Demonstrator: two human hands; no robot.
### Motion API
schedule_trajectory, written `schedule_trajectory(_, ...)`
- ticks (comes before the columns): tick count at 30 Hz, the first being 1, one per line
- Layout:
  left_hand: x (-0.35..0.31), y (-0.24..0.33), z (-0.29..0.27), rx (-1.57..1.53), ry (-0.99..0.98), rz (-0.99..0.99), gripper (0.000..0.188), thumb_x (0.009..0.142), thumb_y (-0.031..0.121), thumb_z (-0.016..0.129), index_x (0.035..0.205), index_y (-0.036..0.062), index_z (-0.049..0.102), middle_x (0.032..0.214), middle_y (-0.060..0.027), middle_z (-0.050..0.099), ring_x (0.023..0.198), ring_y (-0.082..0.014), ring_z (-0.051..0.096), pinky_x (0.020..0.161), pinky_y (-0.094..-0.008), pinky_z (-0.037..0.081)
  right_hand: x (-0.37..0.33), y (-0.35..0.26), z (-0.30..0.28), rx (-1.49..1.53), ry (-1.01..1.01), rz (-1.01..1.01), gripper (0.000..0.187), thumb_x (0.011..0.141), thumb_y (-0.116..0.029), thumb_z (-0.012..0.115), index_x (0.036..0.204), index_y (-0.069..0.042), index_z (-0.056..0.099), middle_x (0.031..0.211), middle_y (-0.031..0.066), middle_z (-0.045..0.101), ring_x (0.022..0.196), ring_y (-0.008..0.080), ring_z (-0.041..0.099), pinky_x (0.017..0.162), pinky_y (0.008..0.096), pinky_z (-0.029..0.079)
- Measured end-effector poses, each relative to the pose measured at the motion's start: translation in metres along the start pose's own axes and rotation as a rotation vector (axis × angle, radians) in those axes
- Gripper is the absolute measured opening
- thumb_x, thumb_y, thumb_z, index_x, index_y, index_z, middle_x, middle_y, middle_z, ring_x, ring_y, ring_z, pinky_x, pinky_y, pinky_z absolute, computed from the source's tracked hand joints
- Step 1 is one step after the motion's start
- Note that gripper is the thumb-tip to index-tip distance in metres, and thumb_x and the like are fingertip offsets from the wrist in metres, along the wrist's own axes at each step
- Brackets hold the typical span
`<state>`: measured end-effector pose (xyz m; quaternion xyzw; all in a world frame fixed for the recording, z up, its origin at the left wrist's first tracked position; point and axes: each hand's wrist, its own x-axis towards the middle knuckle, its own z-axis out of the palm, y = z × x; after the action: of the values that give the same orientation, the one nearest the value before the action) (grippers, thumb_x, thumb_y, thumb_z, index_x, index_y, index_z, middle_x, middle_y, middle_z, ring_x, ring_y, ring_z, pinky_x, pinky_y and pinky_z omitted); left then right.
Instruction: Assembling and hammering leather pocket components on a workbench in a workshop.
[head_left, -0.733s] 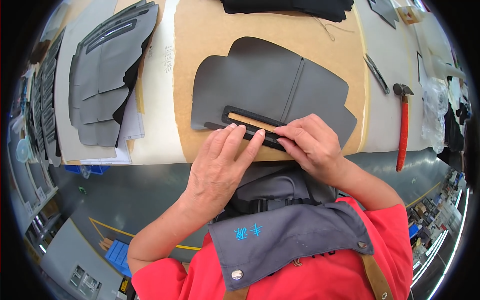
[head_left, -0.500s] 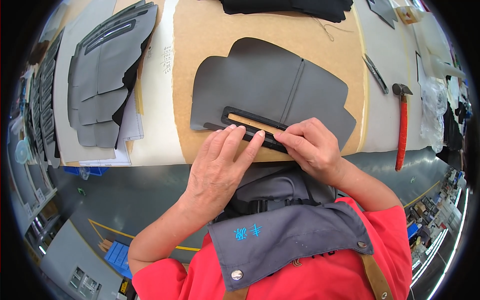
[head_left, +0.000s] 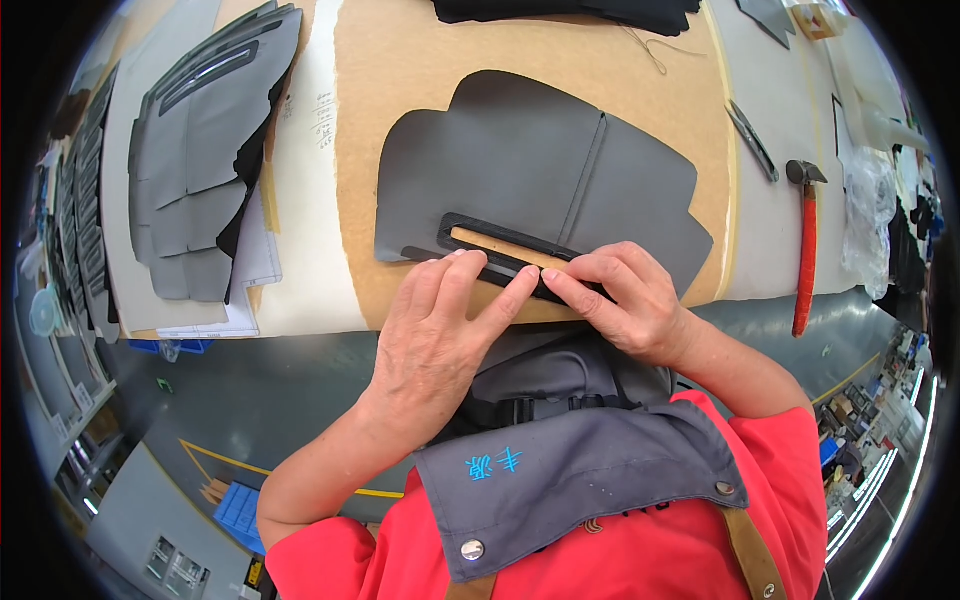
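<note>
A grey leather-like panel with a stitched seam lies on the brown board before me. Near its close edge runs a long slot edged by a black border, and the board shows through the opening. My left hand rests over the slot's near side, fingers stretched out, the index fingertip pressing the black edging. Right beside that fingertip, my right hand has its thumb and bent index finger on the same edging, in a pinch. The right hand hides the slot's right end.
Left of the panel lies a stack of similar grey pieces. On the right are a cutter knife, a red-handled hammer and a clear plastic bag. Black material and a loose thread lie at the far side.
My right thumb has straightened and come to the left index fingertip along the slot's near edge. The left hand has stayed nearly in place. The whole view has shifted slightly.
</note>
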<state>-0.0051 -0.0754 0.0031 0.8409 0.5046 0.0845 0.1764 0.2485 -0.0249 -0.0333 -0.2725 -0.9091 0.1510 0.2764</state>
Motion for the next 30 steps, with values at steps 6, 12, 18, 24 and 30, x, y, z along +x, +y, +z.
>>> schedule_trajectory(6,0.001,0.001,-0.001,0.039,0.003,0.030,0.078,0.074,0.001,0.077,0.146,0.0281,0.063,0.135,-0.0113,0.050,0.120,-0.0321,0.053,0.104,-0.0431,0.050,0.003,-0.002,-0.001,-0.016,0.004,-0.017,0.038,0.074,-0.004,0.074,0.112,0.002,0.074,0.099,0.0076,0.066,0.084,0.0222,0.063,0.070,0.0342,0.056)
schedule_trajectory(12,-0.001,0.003,0.000,0.024,0.013,0.011,0.072,0.078,0.001,0.073,0.145,0.0251,0.064,0.135,-0.0109,0.052,0.123,-0.0319,0.054,0.105,-0.0427,0.049,0.002,-0.001,0.002,-0.036,0.033,-0.041,0.034,0.075,-0.005,0.074,0.108,0.003,0.075,0.098,0.0079,0.066,0.084,0.0220,0.063,0.069,0.0339,0.055)
schedule_trajectory(18,0.001,0.002,0.011,0.044,0.091,0.125,0.056,0.084,0.007,0.069,0.140,0.0090,0.065,0.134,-0.0073,0.058,0.127,-0.0253,0.057,0.102,-0.0394,0.049,0.002,-0.001,0.002,-0.040,0.030,-0.050,0.036,0.074,-0.005,0.074,0.110,0.002,0.075,0.098,0.0078,0.066,0.084,0.0226,0.063,0.069,0.0337,0.055)
schedule_trajectory(24,-0.002,0.006,0.018,0.115,0.120,0.140,0.054,0.087,0.008,0.068,0.141,0.0071,0.064,0.135,-0.0079,0.060,0.128,-0.0250,0.058,0.102,-0.0387,0.049,0.000,0.000,0.000,-0.035,0.023,-0.031,0.041,0.072,-0.004,0.074,0.113,0.001,0.076,0.099,0.0077,0.066,0.084,0.0235,0.062,0.070,0.0333,0.056)
schedule_trajectory(30,-0.003,0.007,0.018,0.127,0.116,0.129,0.054,0.088,0.008,0.067,0.142,0.0070,0.063,0.135,-0.0088,0.059,0.128,-0.0257,0.058,0.103,-0.0394,0.050,-0.005,0.002,-0.001,0.005,0.026,-0.004,0.041,0.073,-0.003,0.074,0.114,-0.001,0.076,0.098,0.0079,0.067,0.083,0.0239,0.062,0.068,0.0332,0.056)
